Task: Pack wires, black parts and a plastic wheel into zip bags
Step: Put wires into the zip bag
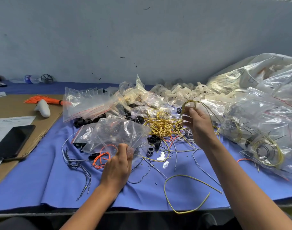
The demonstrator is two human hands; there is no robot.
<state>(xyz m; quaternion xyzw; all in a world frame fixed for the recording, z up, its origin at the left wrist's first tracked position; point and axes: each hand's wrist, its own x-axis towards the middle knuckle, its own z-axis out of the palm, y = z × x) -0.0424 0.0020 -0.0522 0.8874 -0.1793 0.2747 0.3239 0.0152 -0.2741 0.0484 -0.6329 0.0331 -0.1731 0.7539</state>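
Observation:
My left hand (119, 163) pinches the near edge of a clear zip bag (118, 133) that lies over black parts and orange wire (101, 157). My right hand (199, 125) is raised above the table and holds a looped yellow wire (191, 102) between its fingers. Below it spreads a tangle of yellow wires (160, 125). Black ring-shaped parts (154, 141) lie beside the tangle, and more black parts (83, 122) sit under the bags at left. A pile of white plastic wheels (178, 92) is at the back.
A blue cloth (50, 180) covers the table. Filled zip bags (264, 130) are heaped at right, empty ones (85, 103) at left. One loose yellow wire (183, 193) lies near the front edge. A cardboard sheet (14, 103) holds a black tablet (10, 141), an orange wire bundle (42, 99) and a white controller (43, 107).

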